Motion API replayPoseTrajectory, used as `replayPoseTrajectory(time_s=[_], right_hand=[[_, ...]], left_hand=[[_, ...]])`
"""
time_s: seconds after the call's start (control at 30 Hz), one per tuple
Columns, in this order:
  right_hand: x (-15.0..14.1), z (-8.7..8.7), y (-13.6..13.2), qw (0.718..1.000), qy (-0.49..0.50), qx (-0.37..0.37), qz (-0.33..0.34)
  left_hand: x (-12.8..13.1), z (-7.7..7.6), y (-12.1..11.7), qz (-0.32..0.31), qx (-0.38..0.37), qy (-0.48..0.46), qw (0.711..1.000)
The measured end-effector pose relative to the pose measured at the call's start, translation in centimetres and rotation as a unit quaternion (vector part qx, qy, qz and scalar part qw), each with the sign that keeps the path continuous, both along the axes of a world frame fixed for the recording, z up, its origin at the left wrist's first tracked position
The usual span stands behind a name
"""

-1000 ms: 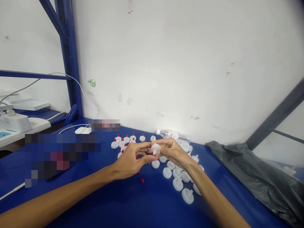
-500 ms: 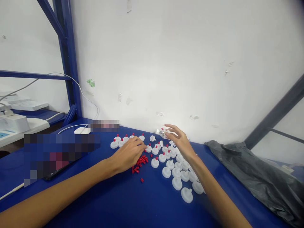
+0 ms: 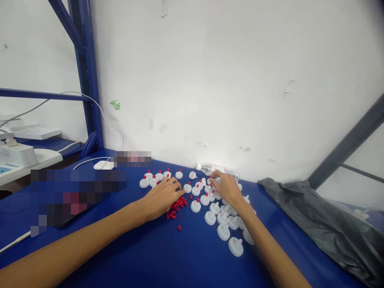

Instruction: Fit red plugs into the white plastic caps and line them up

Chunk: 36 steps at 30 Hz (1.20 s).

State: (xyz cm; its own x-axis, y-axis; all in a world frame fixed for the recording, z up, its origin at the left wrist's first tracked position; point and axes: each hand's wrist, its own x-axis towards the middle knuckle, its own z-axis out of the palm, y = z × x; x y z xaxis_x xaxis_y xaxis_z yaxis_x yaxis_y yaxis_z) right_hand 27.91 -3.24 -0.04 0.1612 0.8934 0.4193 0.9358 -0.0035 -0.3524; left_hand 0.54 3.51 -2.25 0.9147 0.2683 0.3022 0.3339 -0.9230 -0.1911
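Observation:
My right hand [image 3: 227, 187] is low over a group of white round caps with nozzles, pinching a small red tip cap [image 3: 210, 176] between thumb and fingers. Whether that tip touches a nozzle is hidden. My left hand [image 3: 163, 196] rests with curled fingers at the edge of a pile of red tip caps [image 3: 177, 204]; its fingertips are close together, and what they hold is too small to make out. White nozzle caps with red tips, such as one [image 3: 196, 206], stand between the hands. Bare white nozzle caps [image 3: 223, 232] lie under and beside my right forearm.
A clear plastic bottle [image 3: 217, 169] lies along the wall behind my right hand. Dark grey plastic sheeting [image 3: 321, 224] covers the right side of the blue table [image 3: 144, 256]. A white charger [image 3: 103, 165] with a cable sits at the left back, near a blue metal post [image 3: 90, 80].
My right hand has come down from in front of the bottle to the white nozzle caps, bringing the red tip cap. My left hand has shifted slightly left and down at the red pile.

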Motion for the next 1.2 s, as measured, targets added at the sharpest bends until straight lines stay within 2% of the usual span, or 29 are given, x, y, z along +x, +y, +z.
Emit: replayPoseTrajectory(time_s=[0.17, 0.33, 0.6, 0.83, 1.0, 1.2], right_hand=[[-0.8, 0.3, -0.3, 0.997, -0.029, -0.014, 0.066], [-1.0, 0.0, -0.5, 0.987, -0.062, -0.081, 0.121], [-0.8, -0.4, 0.0, 0.987, -0.107, -0.062, 0.107], [-1.2, 0.6, -0.3, 0.993, -0.096, 0.002, 0.069], [-2.5, 1.6, -0.9, 0.994, -0.022, 0.028, 0.101], [-5.7, 3.2, -2.1, 0.972, 0.113, -0.022, 0.204]], left_hand=[[0.0, -0.1, 0.0, 0.005, 0.017, 0.004, 1.0], [0.0, -0.1, -0.1, 0.016, 0.025, 0.014, 0.999], [0.1, -0.2, 0.2, 0.013, 0.004, -0.012, 1.0], [0.4, 0.6, 0.0, 0.036, -0.046, -0.037, 0.998], [0.4, 1.1, -0.2, 0.044, -0.064, -0.055, 0.995], [0.5, 1.3, -0.1, 0.054, -0.107, -0.201, 0.972]])
